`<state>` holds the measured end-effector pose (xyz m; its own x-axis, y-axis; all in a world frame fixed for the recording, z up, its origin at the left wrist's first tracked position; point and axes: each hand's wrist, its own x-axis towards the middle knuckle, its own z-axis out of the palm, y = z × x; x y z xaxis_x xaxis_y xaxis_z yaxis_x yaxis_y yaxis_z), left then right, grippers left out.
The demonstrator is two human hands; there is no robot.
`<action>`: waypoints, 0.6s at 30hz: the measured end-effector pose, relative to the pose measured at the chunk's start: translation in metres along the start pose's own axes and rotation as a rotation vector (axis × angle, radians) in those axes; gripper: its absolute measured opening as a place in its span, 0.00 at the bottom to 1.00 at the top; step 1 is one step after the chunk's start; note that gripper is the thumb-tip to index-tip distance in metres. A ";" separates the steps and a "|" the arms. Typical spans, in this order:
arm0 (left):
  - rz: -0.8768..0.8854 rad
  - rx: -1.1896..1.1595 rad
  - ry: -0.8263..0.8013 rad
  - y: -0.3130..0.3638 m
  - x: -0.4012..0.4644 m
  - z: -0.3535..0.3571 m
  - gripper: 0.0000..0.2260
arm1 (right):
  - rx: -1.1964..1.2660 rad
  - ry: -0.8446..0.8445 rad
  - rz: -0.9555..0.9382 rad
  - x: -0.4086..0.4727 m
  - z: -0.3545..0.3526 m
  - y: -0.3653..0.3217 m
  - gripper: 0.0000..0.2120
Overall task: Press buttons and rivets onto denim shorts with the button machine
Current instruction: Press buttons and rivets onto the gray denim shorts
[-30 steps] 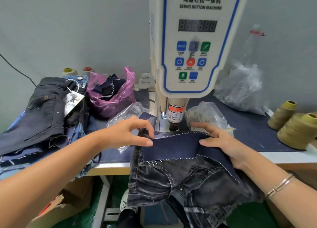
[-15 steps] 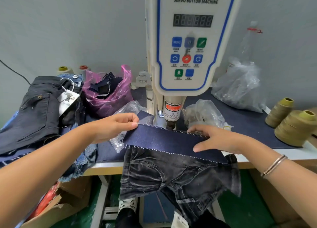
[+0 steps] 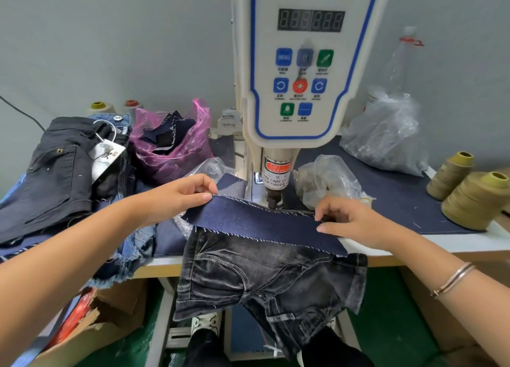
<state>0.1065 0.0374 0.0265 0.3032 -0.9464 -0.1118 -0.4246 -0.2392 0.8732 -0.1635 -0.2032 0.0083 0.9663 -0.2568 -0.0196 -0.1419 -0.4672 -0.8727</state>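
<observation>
One button machine [image 3: 303, 71] at the desk's [image 3: 441, 239] far middle, one pair of denim shorts [image 3: 265, 281] hung over its near edge, waistband flap pinched flat by left hand [image 3: 179, 198] and right hand [image 3: 356, 223] fingers beneath the press head, two olive thread cones [image 3: 469, 198] at right.

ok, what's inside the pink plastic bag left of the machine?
Dark navy denim scraps with white stitched edges stick out of the pink bag. The bag's crumpled plastic hides whatever lies deeper.

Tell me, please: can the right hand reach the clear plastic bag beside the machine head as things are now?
Probably yes. The clear plastic bag lies on the table just behind the right hand, with nothing between them. But that hand now pinches the dark blue waistband, so it must let go first.
</observation>
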 end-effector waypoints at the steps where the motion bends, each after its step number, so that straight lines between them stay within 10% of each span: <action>1: -0.010 0.062 0.000 0.001 0.000 0.000 0.07 | -0.057 0.027 -0.012 0.000 0.002 -0.001 0.13; 13: 0.007 0.149 0.013 0.003 -0.005 0.005 0.08 | -0.264 0.239 -0.195 -0.004 0.027 -0.003 0.15; 18: 0.030 0.150 -0.031 0.000 -0.008 0.005 0.06 | 0.093 0.204 0.036 -0.006 0.021 0.005 0.07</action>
<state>0.0998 0.0439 0.0249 0.2629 -0.9593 -0.1028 -0.5569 -0.2379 0.7957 -0.1651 -0.1866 -0.0059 0.8961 -0.4422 0.0393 -0.1461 -0.3774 -0.9144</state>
